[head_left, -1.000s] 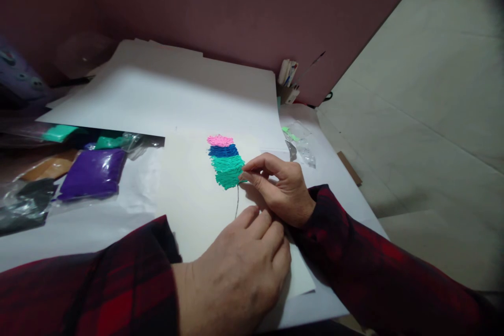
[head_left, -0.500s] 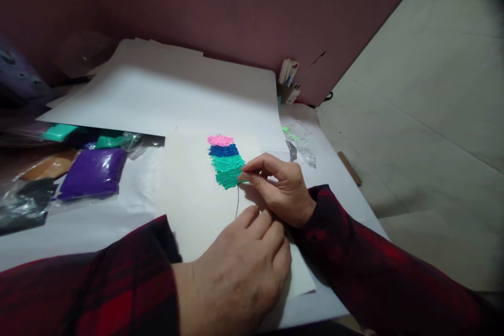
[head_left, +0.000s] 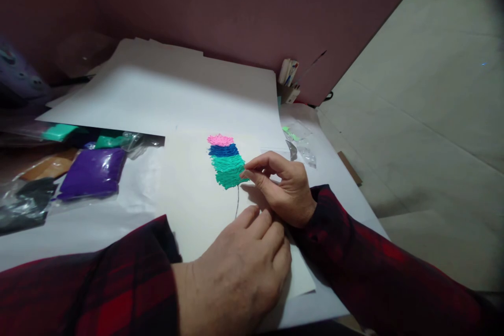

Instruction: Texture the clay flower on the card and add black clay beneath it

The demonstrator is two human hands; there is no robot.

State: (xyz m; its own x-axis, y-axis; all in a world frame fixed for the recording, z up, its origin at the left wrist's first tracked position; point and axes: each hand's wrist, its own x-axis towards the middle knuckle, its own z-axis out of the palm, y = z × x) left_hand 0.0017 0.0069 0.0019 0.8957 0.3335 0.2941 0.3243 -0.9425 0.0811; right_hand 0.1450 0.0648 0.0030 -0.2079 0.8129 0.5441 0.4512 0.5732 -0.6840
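Note:
A patch of textured modelling clay [head_left: 227, 170] lies on a cream paper sheet [head_left: 189, 194], banded pink at the top, then dark blue, then two greens. A thin drawn line [head_left: 238, 202] runs down from its lower edge. At the right edge of the green band, my right hand [head_left: 281, 186] has thumb and forefinger pinched together on the green clay. My left hand [head_left: 240, 268] rests palm down on the lower part of the sheet, its fingers curled; the fingertips and anything under them are hidden.
Large white sheets [head_left: 177, 84] lie behind the work. To the left are a purple clay packet [head_left: 93, 173] and other bagged clays [head_left: 51, 165]. A clear plastic bag [head_left: 303, 142] with green bits lies at right, near small boxes [head_left: 289, 73] by the pink wall.
My right hand's fingertips have shifted very slightly up and to the right along the green clay's edge. The left hand stays in place.

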